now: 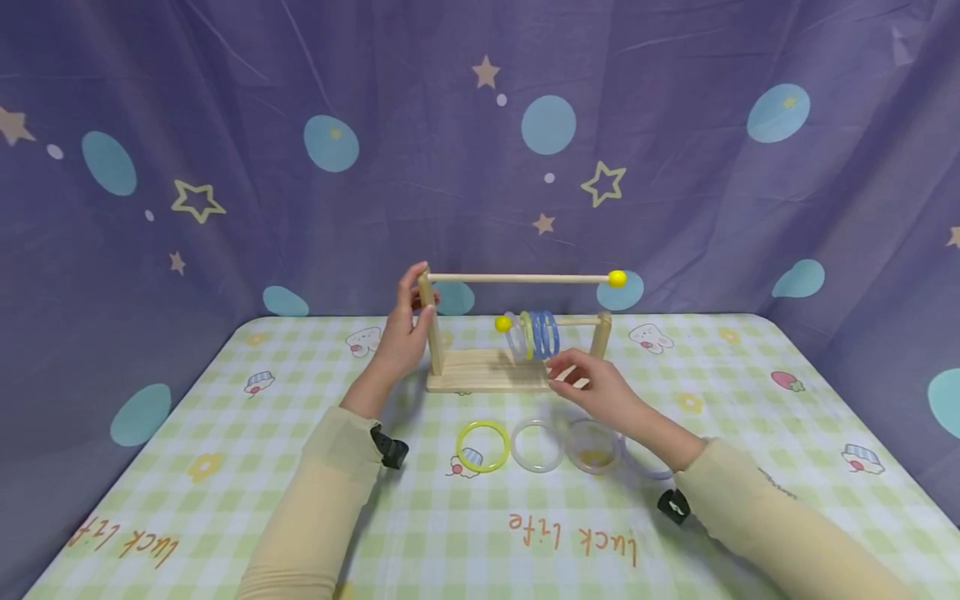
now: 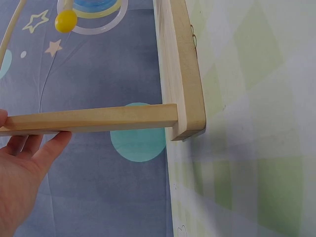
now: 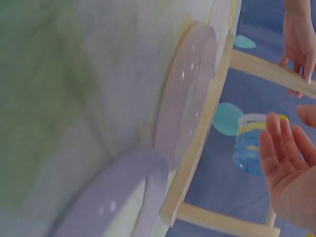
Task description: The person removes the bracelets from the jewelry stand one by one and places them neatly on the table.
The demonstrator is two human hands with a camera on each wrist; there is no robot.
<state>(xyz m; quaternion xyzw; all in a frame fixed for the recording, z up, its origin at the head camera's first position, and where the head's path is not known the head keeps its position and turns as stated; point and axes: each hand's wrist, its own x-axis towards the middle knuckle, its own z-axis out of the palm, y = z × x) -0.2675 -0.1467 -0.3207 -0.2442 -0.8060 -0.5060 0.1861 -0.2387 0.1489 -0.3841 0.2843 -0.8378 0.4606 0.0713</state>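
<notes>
left hand grip clamped on tall wooden post, right hand grip apart near blue rings on lower wooden rod, yellow ring flat on desk

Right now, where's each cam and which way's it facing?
Head: worn on the head, facing forward and down at wooden stand and loose rings; left grip, right grip, sleeves show.
Left wrist: on that wrist, facing taller post and curtain, image sideways; part of left grip shows.
Right wrist: on that wrist, looking past loose rings at wooden stand; right grip and left grip show.
Shared: head and right wrist show left grip on taller post.
</notes>
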